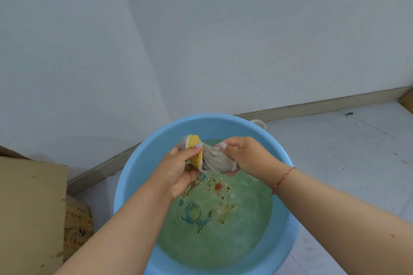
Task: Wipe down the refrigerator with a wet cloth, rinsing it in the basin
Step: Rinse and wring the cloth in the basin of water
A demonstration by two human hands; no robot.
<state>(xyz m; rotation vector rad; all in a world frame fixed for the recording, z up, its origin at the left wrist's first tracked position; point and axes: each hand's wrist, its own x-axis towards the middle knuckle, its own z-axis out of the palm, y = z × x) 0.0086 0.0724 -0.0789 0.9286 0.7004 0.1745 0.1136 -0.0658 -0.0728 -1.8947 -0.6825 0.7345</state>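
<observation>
Cloth (213, 158) gripped betw. L hand (178, 169) & R hand (243, 156), above basin (134, 167).

Both hands hold the grey-and-yellow terry cloth (209, 155) over the round blue plastic basin (143, 163); flattened brown cardboard boxes (31, 207) lie left.

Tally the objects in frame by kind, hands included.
Hands: 2, left hand and right hand
Cloth: 1
Basin: 1
Cardboard box: 1
Red string bracelet: 1
White cup behind the basin: 1
Total: 7
</observation>
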